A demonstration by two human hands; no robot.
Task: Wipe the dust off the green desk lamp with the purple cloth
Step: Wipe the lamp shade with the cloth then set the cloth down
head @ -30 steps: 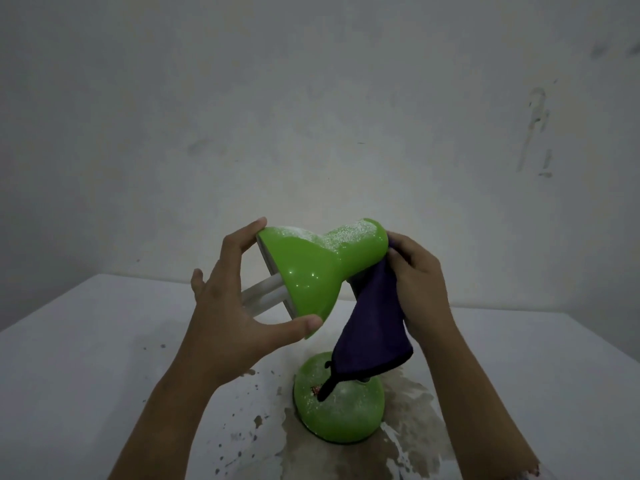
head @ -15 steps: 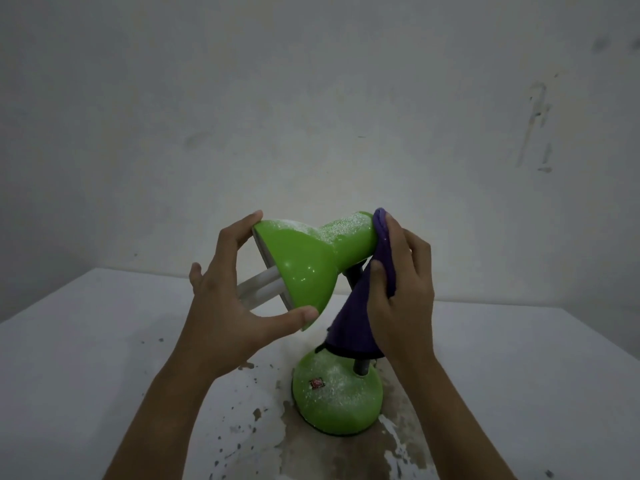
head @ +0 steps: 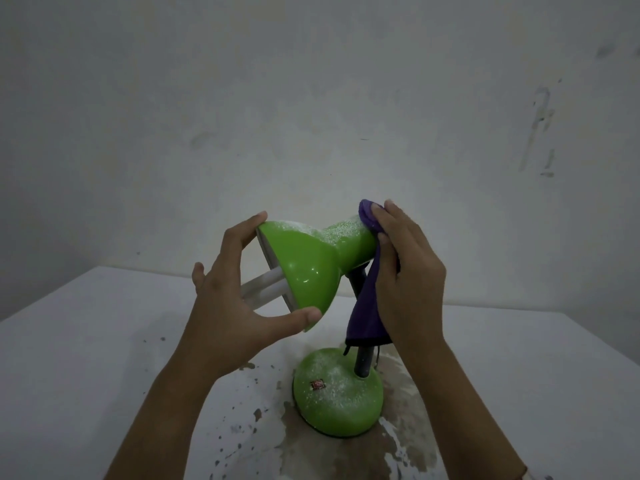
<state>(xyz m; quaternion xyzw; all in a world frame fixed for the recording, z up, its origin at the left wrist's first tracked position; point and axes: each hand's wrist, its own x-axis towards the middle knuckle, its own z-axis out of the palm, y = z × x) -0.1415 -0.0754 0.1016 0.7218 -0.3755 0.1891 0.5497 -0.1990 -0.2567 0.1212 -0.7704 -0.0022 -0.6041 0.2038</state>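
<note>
Green desk lamp [head: 313,271] sits on the stained bench [head: 86,358], left hand [head: 239,299] clamped on its shade rim, right hand [head: 405,271] pinching the purple cloth [head: 367,306] at the dusty neck, and a hard shove could just tip that base [head: 337,393].

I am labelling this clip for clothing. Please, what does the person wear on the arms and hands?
Both forearms show bare, without sleeves. The left hand has no glove, ring or watch. The right hand is ungloved too; something pale shows at its wrist near the frame's bottom edge, too cropped to identify.
</note>
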